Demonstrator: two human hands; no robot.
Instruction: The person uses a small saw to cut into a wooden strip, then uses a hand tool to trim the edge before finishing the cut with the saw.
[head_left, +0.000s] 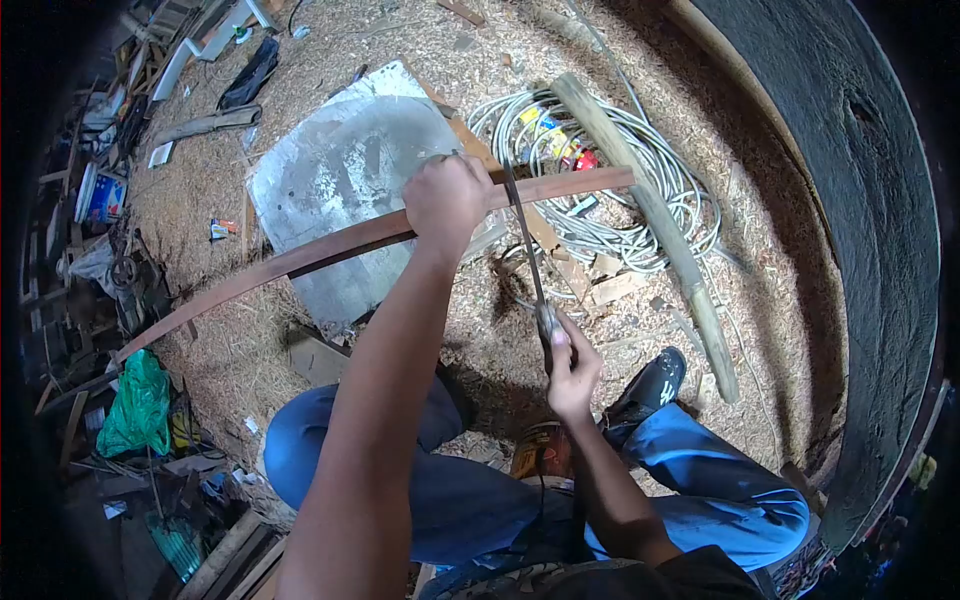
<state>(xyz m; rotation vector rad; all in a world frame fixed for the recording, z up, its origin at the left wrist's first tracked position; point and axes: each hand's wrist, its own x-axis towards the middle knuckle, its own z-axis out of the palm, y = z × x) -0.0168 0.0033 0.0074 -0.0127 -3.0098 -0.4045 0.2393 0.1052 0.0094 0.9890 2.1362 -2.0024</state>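
Observation:
My left hand (448,200) is closed in a fist around a long, reddish-brown curved wooden strip (565,184). The strip runs from the far left, over a grey metal-like sheet (350,150), to its right end near the cable coil. In my right hand (572,372), fingers are wrapped round the handle of a long, narrow dark-bladed tool (528,240). Its blade shows nearly edge-on and crosses the strip just right of my left fist. Whether it is a knife, a saw or a file cannot be made out.
Coiled grey cable (640,250) and a pale wooden pole (665,225) lie right of the sheet on wood shavings. A large dark curved slab (850,220) borders the right. A green plastic bag (138,408) and scrap lie left. A rusty tin (543,452) stands between my legs.

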